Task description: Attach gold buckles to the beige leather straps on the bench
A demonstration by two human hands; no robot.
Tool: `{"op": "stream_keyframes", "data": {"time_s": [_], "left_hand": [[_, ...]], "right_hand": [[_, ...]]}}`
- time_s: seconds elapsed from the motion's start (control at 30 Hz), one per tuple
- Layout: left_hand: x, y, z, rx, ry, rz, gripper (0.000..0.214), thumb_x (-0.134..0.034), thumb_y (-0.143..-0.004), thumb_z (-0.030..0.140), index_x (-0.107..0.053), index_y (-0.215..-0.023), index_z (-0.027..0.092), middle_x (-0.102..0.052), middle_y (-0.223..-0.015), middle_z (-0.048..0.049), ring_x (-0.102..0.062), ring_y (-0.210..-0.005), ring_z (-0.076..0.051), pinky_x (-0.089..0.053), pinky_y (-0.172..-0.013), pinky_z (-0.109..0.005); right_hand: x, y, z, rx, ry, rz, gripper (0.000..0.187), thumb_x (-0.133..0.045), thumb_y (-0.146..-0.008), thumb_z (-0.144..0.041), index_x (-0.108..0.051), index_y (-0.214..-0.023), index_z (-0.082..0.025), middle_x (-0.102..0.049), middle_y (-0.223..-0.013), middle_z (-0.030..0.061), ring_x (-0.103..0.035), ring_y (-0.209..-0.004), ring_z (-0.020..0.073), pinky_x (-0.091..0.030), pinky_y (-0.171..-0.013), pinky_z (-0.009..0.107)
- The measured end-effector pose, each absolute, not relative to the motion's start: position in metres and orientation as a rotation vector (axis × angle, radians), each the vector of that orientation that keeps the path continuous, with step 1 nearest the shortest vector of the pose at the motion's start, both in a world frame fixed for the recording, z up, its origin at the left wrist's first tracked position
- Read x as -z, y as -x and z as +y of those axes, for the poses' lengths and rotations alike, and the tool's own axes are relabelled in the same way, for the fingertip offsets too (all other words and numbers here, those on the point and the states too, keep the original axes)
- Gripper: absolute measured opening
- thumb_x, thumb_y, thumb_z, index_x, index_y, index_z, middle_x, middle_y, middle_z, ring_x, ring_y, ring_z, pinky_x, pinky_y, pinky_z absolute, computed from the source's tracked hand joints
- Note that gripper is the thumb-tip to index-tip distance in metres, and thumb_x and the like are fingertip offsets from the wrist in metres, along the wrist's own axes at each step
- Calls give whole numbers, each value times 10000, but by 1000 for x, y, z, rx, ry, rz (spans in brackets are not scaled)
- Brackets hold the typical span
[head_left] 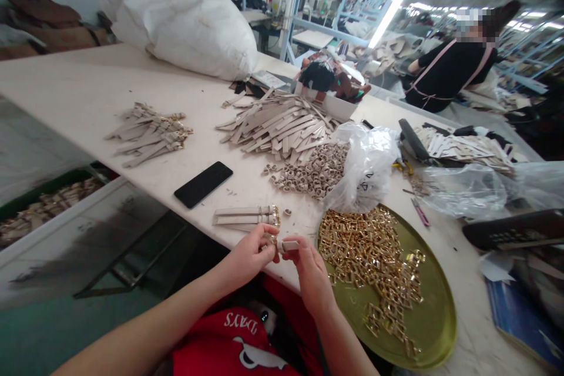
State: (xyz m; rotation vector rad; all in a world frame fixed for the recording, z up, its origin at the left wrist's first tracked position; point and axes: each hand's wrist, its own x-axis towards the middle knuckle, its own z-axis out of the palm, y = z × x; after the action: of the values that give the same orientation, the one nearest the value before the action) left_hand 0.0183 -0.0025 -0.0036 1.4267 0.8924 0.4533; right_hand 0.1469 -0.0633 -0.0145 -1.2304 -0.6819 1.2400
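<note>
At the table's near edge, a short pale beige strap (pixel 289 245) with a gold buckle spans the space between my two hands. My left hand (pixel 252 254) grips its buckle end, and the fingers hide most of the buckle. The other part of the strap is pinched in the fingers of my right hand (pixel 312 273). Just beyond my left hand lie several straps with gold buckles (pixel 242 215) in a neat row. One loose beige loop (pixel 287 212) rests beside them. To the right of my right hand is an olive-green round tray (pixel 434 329) bearing a heap of gold buckles (pixel 361 247).
Farther back are a pile of plain straps (pixel 282 123), a heap of beige loops (pixel 311 170) and a clear plastic bag (pixel 370 158). A black phone (pixel 203 184) and buckled straps (pixel 152 132) lie left. A big white sack (pixel 176 17) stands behind; a person (pixel 449 70) works beyond.
</note>
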Motion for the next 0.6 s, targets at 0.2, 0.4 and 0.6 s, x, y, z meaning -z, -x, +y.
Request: {"op": "stream_keyframes", "data": {"time_s": [0.2, 0.4, 0.6], "left_hand": [[0, -10, -5, -451, -1549, 1001, 262, -505, -772, 347, -445, -954, 169, -551, -618, 34, -486, -536, -112, -342, -508, -216], [-7, -7, -12, -422, -1801, 1154, 198, -511, -760, 364, -483, -818, 177, -571, -700, 6, -526, -634, -148, -360, -564, -239], [-14, -3, -17, -318, -1893, 1216, 241, -499, -759, 420, -498, -797, 182, -593, -699, 0, -537, -638, -163, -359, -566, -249]], "right_hand": [[10, -149, -67, -1486, 1035, -392, 202, -639, -694, -396, -596, -686, -199, -578, -705, -7, -507, -639, 119, -421, -623, 255], [9, -141, -74, -1603, 967, -336, 150, -680, -681, -283, -592, -780, -213, -581, -698, -25, -497, -603, 92, -414, -577, 211], [19, -140, -82, -1865, 817, -302, 130, -630, -743, -283, -607, -788, -163, -555, -689, -12, -487, -608, 76, -417, -575, 183]]}}
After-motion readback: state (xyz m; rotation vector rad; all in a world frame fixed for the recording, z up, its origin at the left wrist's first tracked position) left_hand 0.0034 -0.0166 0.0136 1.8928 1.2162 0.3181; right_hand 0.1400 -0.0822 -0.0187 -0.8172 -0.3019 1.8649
